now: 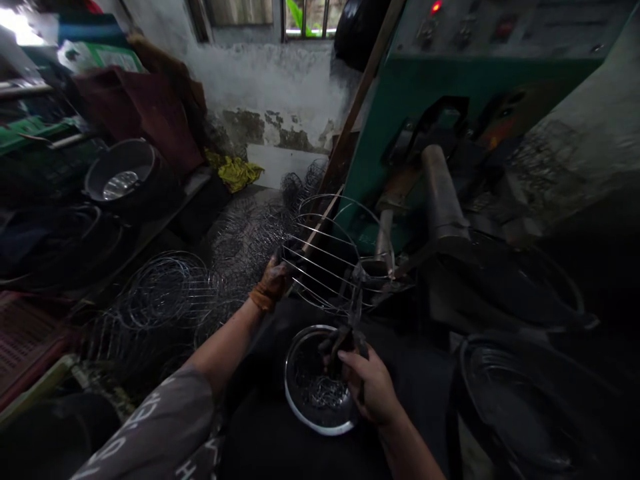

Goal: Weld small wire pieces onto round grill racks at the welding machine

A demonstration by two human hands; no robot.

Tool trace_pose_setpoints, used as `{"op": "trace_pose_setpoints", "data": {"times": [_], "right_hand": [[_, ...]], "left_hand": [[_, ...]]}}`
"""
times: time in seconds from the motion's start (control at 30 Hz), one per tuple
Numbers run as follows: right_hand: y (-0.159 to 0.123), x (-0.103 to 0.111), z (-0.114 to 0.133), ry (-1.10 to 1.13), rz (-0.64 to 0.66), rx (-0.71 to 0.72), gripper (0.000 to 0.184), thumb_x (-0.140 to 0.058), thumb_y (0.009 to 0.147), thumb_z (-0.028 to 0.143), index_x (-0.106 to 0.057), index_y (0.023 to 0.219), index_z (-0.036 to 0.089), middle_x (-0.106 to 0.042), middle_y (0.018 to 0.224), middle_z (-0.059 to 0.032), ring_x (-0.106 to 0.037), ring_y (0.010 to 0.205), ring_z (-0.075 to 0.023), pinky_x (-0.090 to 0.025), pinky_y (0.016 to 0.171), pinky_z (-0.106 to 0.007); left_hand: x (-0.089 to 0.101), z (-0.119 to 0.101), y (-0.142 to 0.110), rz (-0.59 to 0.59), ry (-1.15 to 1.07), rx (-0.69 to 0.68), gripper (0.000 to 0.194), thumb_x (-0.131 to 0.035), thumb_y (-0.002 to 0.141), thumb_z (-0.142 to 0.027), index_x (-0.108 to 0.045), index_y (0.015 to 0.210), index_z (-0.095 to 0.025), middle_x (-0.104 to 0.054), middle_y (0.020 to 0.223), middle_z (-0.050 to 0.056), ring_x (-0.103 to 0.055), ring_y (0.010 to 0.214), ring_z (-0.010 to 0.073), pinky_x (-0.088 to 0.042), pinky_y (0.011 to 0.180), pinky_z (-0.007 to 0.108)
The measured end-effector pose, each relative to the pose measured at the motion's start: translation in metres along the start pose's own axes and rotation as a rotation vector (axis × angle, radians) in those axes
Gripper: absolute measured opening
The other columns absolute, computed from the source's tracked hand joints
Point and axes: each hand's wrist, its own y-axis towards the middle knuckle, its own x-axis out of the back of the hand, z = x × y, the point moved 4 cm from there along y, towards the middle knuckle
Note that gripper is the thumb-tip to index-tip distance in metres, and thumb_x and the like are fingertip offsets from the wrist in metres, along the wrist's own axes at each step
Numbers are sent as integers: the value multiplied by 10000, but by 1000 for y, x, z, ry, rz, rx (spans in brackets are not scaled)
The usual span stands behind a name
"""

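The orange-gloved left hand (274, 279) pinches a round silver wire rack (325, 252); the right hand (367, 383) grips dark metal pliers (355, 303). Best keep the rack steady.

The grey sleeve (167, 417) has white lettering (140, 424), the left hand (276, 277) an orange-brown glove (265, 295).

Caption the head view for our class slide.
Gloved left hand holds a round wire rack; right hand grips pliers near a bowl.

White lettering (134, 427) on grey sleeve (183, 407), words illegible
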Motion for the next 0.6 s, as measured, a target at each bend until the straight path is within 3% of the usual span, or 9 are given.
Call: {"op": "trace_pose_setpoints", "data": {"times": [0.13,0.2,0.27,0.4,0.47,0.53,0.6], "right_hand": [[0,-5,20,-58,-39,83,355,-873,576,325,-712,863,191,-711,760,-50,-624,655,-205,-521,645,-319],[-2,-1,20,-91,-41,63,334,-861,575,321,-714,845,190,-702,739,-47,-610,644,-198,-511,633,-310],[-8,9,11,-132,-36,21,305,-844,580,323,-715,817,180,-697,720,-50,-593,622,-192,-498,610,-302],[-18,30,-12,-198,-43,-91,258,-810,608,301,-730,811,163,-701,726,-61,-607,630,-199,-498,602,-296],[-19,32,-14,-190,-44,-91,260,-821,605,299,-734,808,162,-695,716,-60,-610,626,-200,-500,595,-292],[-17,29,-8,-142,-32,-29,278,-837,608,314,-734,818,162,-699,724,-63,-604,615,-191,-493,579,-283],[-17,23,0,-88,-6,19,299,-839,622,326,-730,848,163,-712,751,-68,-603,614,-183,-489,569,-272]], "left_hand": [[3,46,-29,-32,-57,85,686,-896,590,-445,-646,1180,-201,-729,1045,105,-696,1037,311,-579,872,436],[6,56,-40,-60,-104,89,734,-900,540,-550,-655,1138,-201,-727,1027,107,-698,1020,320,-580,856,443],[3,42,-39,-47,-36,71,733,-928,518,-507,-661,1129,-204,-724,971,92,-699,1001,311,-574,859,422],[-20,-27,-17,114,100,-43,902,-961,507,-327,-617,1336,-241,-708,1184,91,-673,1094,317,-547,926,412],[-33,-48,-10,155,135,-98,916,-964,508,-282,-619,1355,-237,-695,1242,103,-661,1132,330,-541,945,406],[-37,-46,-9,140,93,-100,894,-954,519,-308,-620,1346,-248,-708,1196,88,-666,1123,323,-546,939,404],[-34,-23,-15,88,29,-46,855,-934,531,-347,-614,1319,-254,-723,1103,65,-681,1087,307,-554,921,407]]}}
